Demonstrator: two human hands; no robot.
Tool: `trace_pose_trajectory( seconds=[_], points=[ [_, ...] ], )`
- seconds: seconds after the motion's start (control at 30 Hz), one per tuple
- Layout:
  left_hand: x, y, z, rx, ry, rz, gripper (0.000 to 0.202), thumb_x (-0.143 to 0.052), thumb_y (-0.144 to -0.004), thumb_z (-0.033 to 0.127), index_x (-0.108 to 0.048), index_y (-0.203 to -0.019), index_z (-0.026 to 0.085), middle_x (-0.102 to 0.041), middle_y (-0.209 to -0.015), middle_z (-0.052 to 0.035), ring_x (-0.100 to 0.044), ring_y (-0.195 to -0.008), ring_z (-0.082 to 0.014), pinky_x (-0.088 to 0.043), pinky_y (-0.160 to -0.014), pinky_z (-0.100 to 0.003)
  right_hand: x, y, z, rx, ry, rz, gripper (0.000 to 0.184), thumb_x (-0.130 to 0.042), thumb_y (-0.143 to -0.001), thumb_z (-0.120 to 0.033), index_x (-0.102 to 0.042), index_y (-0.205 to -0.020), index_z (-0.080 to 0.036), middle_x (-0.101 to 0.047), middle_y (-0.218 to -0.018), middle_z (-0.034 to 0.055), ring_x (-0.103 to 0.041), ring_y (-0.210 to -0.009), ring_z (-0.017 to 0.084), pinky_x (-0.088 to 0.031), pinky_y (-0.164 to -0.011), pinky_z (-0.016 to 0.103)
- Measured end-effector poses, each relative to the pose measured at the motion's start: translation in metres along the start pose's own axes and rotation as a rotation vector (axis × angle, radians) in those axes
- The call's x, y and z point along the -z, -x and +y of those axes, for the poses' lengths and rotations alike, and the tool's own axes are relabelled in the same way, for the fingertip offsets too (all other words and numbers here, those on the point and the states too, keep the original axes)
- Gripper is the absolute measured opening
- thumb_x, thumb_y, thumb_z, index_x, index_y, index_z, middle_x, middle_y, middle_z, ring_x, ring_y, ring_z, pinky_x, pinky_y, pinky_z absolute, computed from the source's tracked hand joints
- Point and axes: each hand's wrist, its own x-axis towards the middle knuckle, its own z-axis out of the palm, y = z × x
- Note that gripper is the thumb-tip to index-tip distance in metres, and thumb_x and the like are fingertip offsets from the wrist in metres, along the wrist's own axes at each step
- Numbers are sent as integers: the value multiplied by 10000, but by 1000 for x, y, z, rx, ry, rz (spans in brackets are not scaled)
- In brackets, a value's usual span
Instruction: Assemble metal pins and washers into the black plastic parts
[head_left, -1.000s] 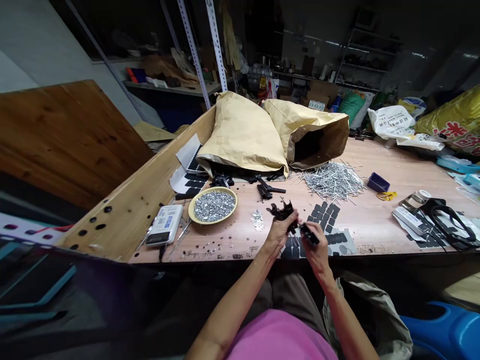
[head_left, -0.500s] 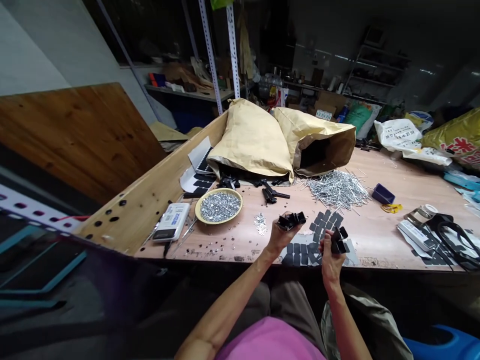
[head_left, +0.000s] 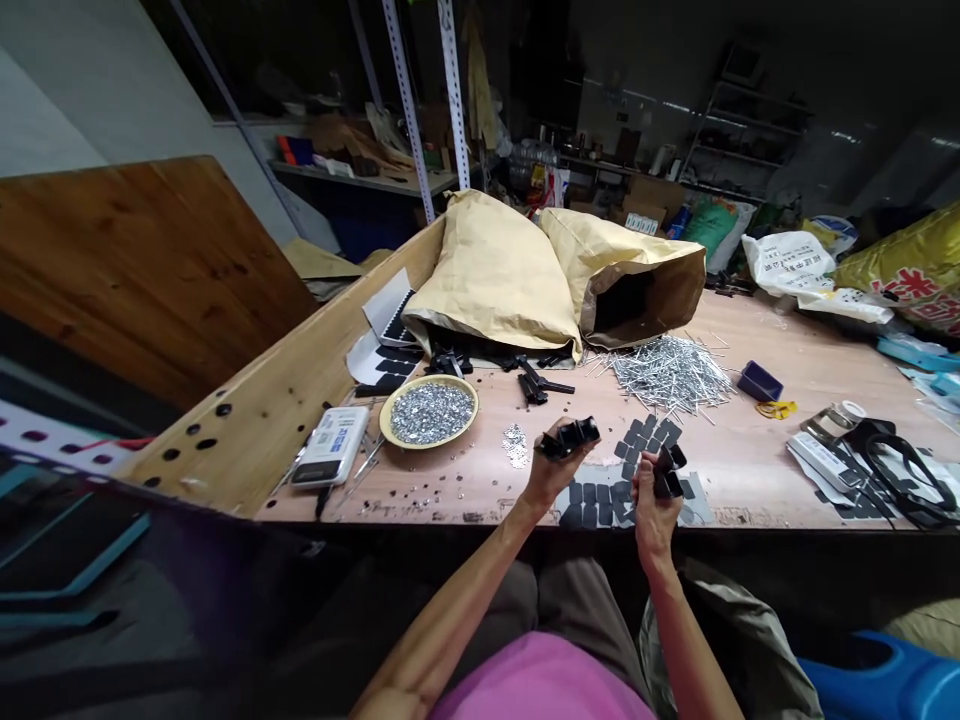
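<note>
My left hand (head_left: 551,472) is closed around black angular plastic parts (head_left: 570,437), held above the front of the table. To its right, my right hand (head_left: 655,510) grips a black channel-shaped part (head_left: 668,472), its hollow end facing up. Under and between the hands lie black rectangular pads (head_left: 592,508) in rows on a grey backing sheet (head_left: 699,500). Small silvery pieces (head_left: 515,445) form a little patch left of my left hand. Beyond, a black part with a long arm (head_left: 544,384) rests on the table.
A yellow bowl (head_left: 386,428) of small metal pieces and a white box-like device (head_left: 330,447) stand left. Behind are two paper sacks (head_left: 495,270), (head_left: 637,250) and a heap of metal pins (head_left: 671,378). A blue tray (head_left: 760,381) and glass jar (head_left: 831,425) stand right. A wooden board (head_left: 247,420) edges the left side.
The whole view has shifted slightly, so the table and sacks appear a little further left and up. Both hands keep their black parts; the left one's parts have tilted slightly.
</note>
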Motion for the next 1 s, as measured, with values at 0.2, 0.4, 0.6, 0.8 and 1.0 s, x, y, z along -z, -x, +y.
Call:
trace_pose_trajectory(
  seconds=[0.2, 0.4, 0.6, 0.8, 1.0],
  points=[
    [-2, 3, 1, 185, 137, -109, 347, -818, -522, 386, -658, -732, 162, -626, -632, 2, -592, -611, -138, -488, -628, -277, -11, -11, -2, -31, -83, -38, 532, -665, -657, -619, -656, -901, -146, -549, -580, -36, -500, -493, 82, -413, -503, 233],
    [5, 2, -1, 271, 203, 44, 382, -818, -492, 419, -592, -644, 151, -510, -510, 57, -429, -406, -61, -358, -414, -216, -18, -16, -3, -35, -80, -56, 525, -677, -656, -611, -652, -892, -144, -573, -604, -23, -483, -470, 68, -375, -456, 210],
    [2, 16, 1, 2, -69, 55, 286, -812, -530, 302, -557, -605, 197, -569, -587, 29, -541, -593, -134, -449, -612, -257, -21, -11, -2, -64, -61, -66, 552, -691, -624, -620, -651, -889, -137, -509, -549, -55, -379, -419, 40, -292, -392, 188],
    [5, 7, -5, 8, -66, 76, 274, -803, -549, 271, -565, -666, 202, -567, -628, 41, -549, -642, -133, -438, -664, -248, -20, -11, 1, -98, -19, -6, 591, -701, -589, -632, -652, -896, -129, -498, -526, -60, -381, -415, 43, -304, -389, 192],
    [7, -5, -18, 235, 109, 47, 284, -817, -537, 307, -590, -629, 163, -577, -567, 40, -529, -532, -99, -429, -582, -241, -22, -14, 4, -156, -98, -64, 590, -736, -560, -606, -619, -915, -150, -515, -521, -73, -421, -403, 37, -315, -372, 159]
  ],
)
